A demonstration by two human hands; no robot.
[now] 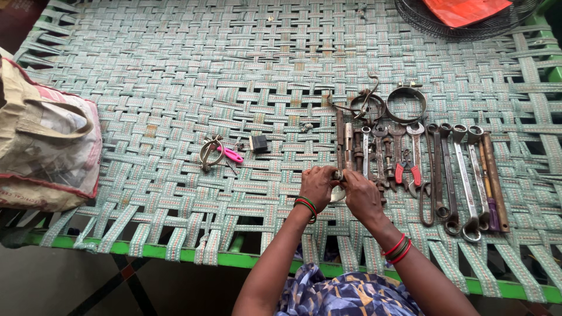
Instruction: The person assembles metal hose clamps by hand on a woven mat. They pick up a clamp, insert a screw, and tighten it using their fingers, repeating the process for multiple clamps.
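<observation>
Both of my hands meet at the near middle of a woven green strap cot [175, 88]. My left hand [317, 186] and my right hand [361, 196] pinch a small metal piece [338, 175] between their fingertips; a pale rounded part shows just below it. The piece sits at the near end of a row of rusty rods and bolts [349, 143]. Bangles ring both wrists.
Right of my hands lie several spanners [462, 175], red-handled pliers [408, 169] and two metal ring clamps [406, 104]. A small clamp with a pink tool [219, 152] and a dark block [258, 143] lie left. A cloth bag [47, 146] sits far left, a wire basket [468, 17] top right.
</observation>
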